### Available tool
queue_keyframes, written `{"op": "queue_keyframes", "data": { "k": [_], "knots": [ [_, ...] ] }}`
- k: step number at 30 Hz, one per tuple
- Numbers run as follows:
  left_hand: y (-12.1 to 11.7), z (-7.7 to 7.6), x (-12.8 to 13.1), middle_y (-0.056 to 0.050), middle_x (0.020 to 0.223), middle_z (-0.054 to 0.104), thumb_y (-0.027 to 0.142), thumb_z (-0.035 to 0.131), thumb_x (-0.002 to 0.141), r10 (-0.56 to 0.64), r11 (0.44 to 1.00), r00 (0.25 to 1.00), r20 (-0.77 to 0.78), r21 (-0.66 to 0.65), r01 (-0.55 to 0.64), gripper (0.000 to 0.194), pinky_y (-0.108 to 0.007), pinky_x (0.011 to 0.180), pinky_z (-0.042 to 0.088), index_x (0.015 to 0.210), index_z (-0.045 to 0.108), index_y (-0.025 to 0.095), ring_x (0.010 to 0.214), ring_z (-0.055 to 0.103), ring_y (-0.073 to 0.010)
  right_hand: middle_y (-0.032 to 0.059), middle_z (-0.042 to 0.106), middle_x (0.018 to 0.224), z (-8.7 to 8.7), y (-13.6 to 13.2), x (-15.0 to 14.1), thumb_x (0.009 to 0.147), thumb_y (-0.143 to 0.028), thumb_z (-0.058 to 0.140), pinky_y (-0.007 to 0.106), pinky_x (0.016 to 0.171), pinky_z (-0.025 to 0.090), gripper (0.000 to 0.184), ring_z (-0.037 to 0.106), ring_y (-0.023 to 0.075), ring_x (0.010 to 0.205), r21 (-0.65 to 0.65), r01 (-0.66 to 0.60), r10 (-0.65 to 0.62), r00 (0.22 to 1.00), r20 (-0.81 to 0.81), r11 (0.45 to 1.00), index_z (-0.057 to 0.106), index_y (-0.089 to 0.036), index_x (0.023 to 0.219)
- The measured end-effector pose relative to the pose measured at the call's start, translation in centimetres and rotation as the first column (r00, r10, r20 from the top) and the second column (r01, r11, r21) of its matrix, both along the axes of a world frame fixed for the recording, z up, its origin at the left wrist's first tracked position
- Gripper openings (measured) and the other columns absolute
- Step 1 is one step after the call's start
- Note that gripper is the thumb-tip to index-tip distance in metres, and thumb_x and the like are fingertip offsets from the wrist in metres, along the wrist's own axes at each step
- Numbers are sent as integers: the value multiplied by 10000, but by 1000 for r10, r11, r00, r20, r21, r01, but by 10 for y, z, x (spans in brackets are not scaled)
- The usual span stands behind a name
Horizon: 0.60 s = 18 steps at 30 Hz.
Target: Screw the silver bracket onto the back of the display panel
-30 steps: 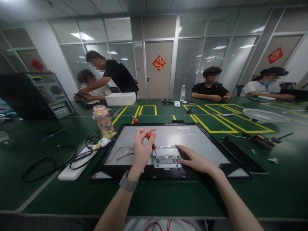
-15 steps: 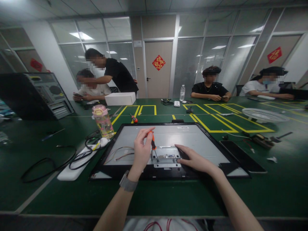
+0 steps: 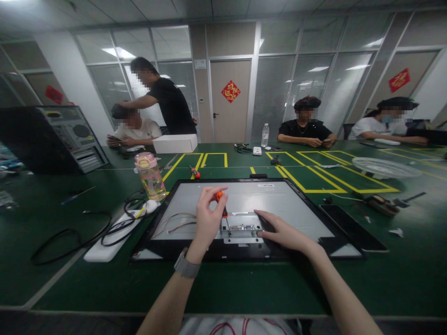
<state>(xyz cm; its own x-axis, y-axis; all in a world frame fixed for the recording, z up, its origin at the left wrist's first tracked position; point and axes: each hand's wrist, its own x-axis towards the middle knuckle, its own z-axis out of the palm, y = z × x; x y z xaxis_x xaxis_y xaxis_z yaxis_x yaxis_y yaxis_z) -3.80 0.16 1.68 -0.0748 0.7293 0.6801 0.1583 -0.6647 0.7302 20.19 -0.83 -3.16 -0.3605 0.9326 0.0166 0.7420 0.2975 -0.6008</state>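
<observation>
A flat display panel (image 3: 188, 195) with a black frame lies back side up in front of me. My left hand (image 3: 208, 215) grips an orange and black screwdriver (image 3: 224, 211) by its handle. The shaft points down at the left part of a metal bracket (image 3: 244, 240) on the panel, where a row of connectors shows. Whether the tip sits in a screw is too small to tell. My right hand (image 3: 284, 231) rests on the bracket's right side with fingers spread. Thin wires (image 3: 179, 225) lie on the panel beside my left hand.
Left of the panel are a pink-lidded bottle (image 3: 151, 177), a white power strip (image 3: 108, 242) and black cables. A phone (image 3: 351, 228) lies to the right. A second small screwdriver (image 3: 195, 173) is behind the panel. Several people sit or stand across the green table (image 3: 265, 291).
My left hand has shifted slightly on the screwdriver handle, its fingers turned a little. My right hand stays in place. Across the table the standing person has straightened up somewhat.
</observation>
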Motion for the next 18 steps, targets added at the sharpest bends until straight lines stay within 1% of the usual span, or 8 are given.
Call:
{"op": "queue_keyframes", "data": {
  "k": [5, 9, 11, 14, 15, 18],
  "knots": [
    [-2, 2, 0, -18, 848, 531, 200, 463, 891, -5, 1000, 1000, -19, 5, 5, 262, -248, 714, 440, 1045, 676, 203, 776, 531, -142, 95, 367, 1489, -3, 2, 2, 812, -454, 574, 413, 1138, 247, 703, 343, 268, 1359, 3, -4, 4, 1000, -4, 1000, 352, -198, 1427],
    [-2, 3, 0, -23, 874, 521, 219, 543, 854, 21, 1000, 1000, -10, 8, -21, 216, -258, 733, 445, 1016, 684, 196, 781, 533, -144, 98, 365, 1489, -1, 1, 1, 809, -447, 577, 409, 1138, 250, 707, 346, 264, 1357, -2, 7, -7, 1000, 3, 1000, 351, -189, 1427],
    [-2, 3, 0, -33, 912, 537, 214, 526, 861, 10, 1000, 1000, -9, 12, -10, 225, -261, 750, 447, 1023, 682, 195, 823, 542, -152, 98, 363, 1491, 0, 1, 0, 807, -443, 579, 409, 1139, 248, 710, 345, 262, 1358, -5, 10, -10, 1000, 8, 1000, 350, -186, 1428],
    [-1, 2, 0, -39, 930, 569, 188, 451, 893, -26, 1000, 1000, -15, 8, 26, 276, -260, 753, 448, 1069, 664, 199, 865, 551, -160, 104, 366, 1488, 1, 0, 0, 810, -438, 577, 407, 1136, 254, 708, 350, 263, 1355, -6, 9, -9, 1000, 17, 1000, 352, -175, 1427],
    [-1, 1, 0, -36, 917, 571, 185, 452, 894, -29, 1000, 999, -16, 5, 29, 273, -259, 749, 449, 1069, 662, 199, 852, 553, -157, 105, 367, 1488, 0, 0, 0, 810, -438, 576, 406, 1136, 254, 706, 351, 263, 1354, -5, 9, -9, 1000, 19, 1000, 353, -175, 1426],
    [0, 0, 0, -30, 905, 560, 197, 527, 866, -10, 1000, 1000, -11, 13, 11, 216, -261, 751, 453, 1024, 674, 200, 816, 553, -150, 97, 369, 1487, -1, 1, 1, 811, -444, 577, 408, 1136, 252, 701, 351, 261, 1355, 7, 3, -3, 1000, 12, 1000, 354, -192, 1426]
  ]
}}
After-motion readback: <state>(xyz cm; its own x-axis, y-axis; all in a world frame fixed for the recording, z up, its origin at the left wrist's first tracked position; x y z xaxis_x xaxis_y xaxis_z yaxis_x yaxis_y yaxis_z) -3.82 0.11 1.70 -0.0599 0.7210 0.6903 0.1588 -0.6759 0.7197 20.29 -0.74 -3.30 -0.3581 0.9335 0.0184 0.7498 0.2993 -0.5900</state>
